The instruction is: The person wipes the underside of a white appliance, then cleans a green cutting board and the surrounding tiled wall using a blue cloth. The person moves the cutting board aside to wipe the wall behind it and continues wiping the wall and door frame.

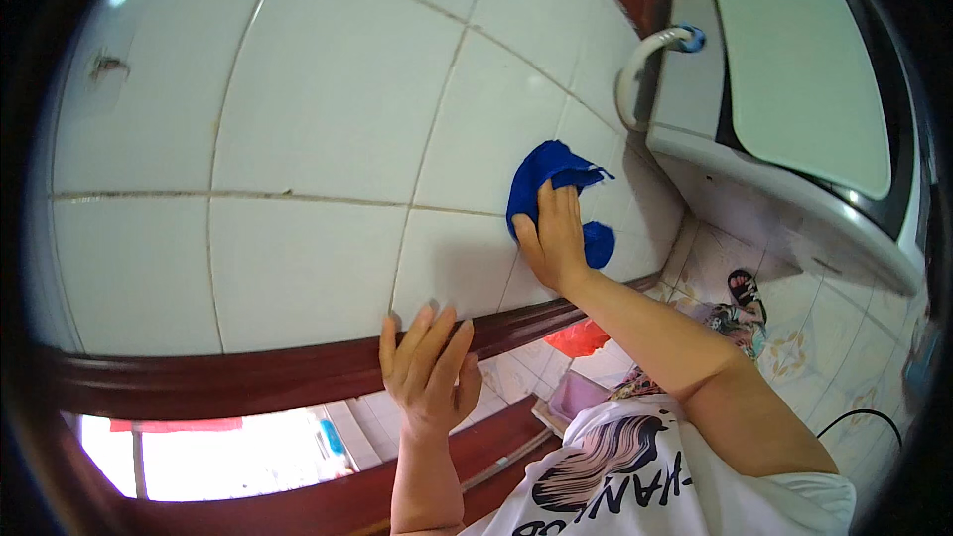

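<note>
My right hand [557, 238] presses a blue cloth [530, 179] flat against the white tiled wall [335, 89]. One fold of the cloth hangs out below the palm, and its frayed edge sticks out past my fingertips. My left hand [432, 357] rests with spread fingers on the dark red wooden frame [246, 380] that borders the tiles. Nothing is held in it; its fingertips reach just onto the tile. Brownish grout lines run between the tiles, and a dark mark [109, 65] shows near the upper left.
At the right stands a washing machine [692, 89] with a pale green board [804, 74] on top and a white hose [633, 82] beside the wall. Through the frame's opening are a red plastic bag [577, 339] and a pink bin [577, 394]. A black cable [864, 413] crosses the tiled floor.
</note>
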The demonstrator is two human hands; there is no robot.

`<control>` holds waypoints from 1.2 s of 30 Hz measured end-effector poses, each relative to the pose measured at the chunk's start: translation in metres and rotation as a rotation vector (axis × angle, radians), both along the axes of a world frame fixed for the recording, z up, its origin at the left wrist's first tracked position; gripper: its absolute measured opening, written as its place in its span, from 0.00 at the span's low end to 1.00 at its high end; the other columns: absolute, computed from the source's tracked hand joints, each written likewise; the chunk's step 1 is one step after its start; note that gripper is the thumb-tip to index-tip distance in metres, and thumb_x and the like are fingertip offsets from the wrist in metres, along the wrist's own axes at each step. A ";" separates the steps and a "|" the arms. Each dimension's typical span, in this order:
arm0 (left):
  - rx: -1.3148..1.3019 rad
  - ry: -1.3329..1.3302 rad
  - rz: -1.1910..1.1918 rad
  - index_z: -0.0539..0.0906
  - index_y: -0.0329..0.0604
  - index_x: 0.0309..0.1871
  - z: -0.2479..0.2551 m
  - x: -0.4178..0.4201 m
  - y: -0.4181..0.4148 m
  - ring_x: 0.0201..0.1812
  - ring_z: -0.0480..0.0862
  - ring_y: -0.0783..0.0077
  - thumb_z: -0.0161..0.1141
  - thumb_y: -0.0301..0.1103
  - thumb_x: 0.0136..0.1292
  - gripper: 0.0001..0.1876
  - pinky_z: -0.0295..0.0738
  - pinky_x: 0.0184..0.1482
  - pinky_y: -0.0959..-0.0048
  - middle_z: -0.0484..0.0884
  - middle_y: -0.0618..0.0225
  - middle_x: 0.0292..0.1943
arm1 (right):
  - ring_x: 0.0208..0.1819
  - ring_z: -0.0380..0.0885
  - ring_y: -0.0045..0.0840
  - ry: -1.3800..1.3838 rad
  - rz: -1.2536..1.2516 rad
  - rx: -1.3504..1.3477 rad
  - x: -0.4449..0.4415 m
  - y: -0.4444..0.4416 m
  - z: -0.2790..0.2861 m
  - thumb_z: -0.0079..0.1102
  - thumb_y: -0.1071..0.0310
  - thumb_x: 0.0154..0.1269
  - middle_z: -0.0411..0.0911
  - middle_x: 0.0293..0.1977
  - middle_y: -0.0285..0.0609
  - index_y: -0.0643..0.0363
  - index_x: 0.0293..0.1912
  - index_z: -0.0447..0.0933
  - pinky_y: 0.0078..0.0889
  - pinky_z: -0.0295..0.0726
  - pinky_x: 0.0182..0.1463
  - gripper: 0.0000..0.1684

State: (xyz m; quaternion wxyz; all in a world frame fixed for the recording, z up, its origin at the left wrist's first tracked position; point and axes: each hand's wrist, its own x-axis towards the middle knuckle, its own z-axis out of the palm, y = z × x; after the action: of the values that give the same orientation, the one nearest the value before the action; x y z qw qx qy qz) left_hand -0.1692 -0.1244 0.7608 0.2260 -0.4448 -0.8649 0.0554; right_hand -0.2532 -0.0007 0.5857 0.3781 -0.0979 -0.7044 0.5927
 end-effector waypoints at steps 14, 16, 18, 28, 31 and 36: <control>0.219 0.158 -0.273 0.79 0.51 0.34 0.009 0.006 -0.036 0.30 0.83 0.69 0.52 0.29 0.61 0.05 0.79 0.41 0.67 0.84 0.71 0.26 | 0.43 0.69 0.41 0.282 0.357 0.254 0.079 -0.067 0.010 0.56 0.55 0.60 0.72 0.36 0.48 0.55 0.48 0.74 0.52 0.60 0.54 0.20; 0.128 0.177 -0.280 0.79 0.52 0.34 0.003 0.005 -0.034 0.29 0.83 0.71 0.52 0.29 0.60 0.05 0.78 0.37 0.72 0.83 0.73 0.26 | 0.43 0.69 0.41 0.241 0.332 0.328 0.067 -0.063 0.010 0.57 0.55 0.59 0.72 0.35 0.49 0.56 0.47 0.75 0.52 0.60 0.55 0.20; 0.085 0.189 -0.288 0.78 0.53 0.34 0.002 0.002 -0.032 0.27 0.82 0.75 0.53 0.28 0.58 0.06 0.76 0.29 0.79 0.82 0.77 0.25 | 0.40 0.69 0.42 0.248 0.195 0.295 0.043 -0.053 0.013 0.58 0.55 0.56 0.71 0.33 0.48 0.55 0.43 0.75 0.53 0.61 0.55 0.18; 0.127 0.236 -0.353 0.79 0.53 0.33 -0.002 -0.001 -0.036 0.26 0.81 0.75 0.55 0.27 0.56 0.06 0.73 0.25 0.79 0.82 0.76 0.24 | 0.44 0.63 0.50 0.234 -0.293 0.153 -0.058 0.041 0.032 0.43 0.64 0.61 0.67 0.40 0.60 0.70 0.49 0.67 0.50 0.58 0.55 0.21; 0.127 0.231 -0.359 0.79 0.52 0.34 -0.001 -0.001 -0.037 0.26 0.81 0.75 0.55 0.26 0.55 0.06 0.73 0.25 0.79 0.82 0.76 0.24 | 0.40 0.64 0.48 0.110 -0.154 0.226 -0.037 0.013 0.032 0.48 0.60 0.60 0.68 0.34 0.56 0.66 0.47 0.68 0.51 0.59 0.50 0.21; 0.137 0.242 -0.334 0.79 0.52 0.34 0.001 0.000 -0.037 0.25 0.81 0.74 0.55 0.26 0.54 0.07 0.74 0.25 0.78 0.82 0.75 0.24 | 0.43 0.68 0.42 0.372 0.267 0.332 0.050 -0.054 0.018 0.58 0.54 0.56 0.71 0.32 0.47 0.56 0.39 0.77 0.49 0.59 0.56 0.16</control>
State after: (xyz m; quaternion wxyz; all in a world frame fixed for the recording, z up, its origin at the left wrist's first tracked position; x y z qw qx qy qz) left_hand -0.1691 -0.1614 0.7618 0.3639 -0.5556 -0.7475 0.0111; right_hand -0.2035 -0.0549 0.6037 0.4302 0.1696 -0.7171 0.5215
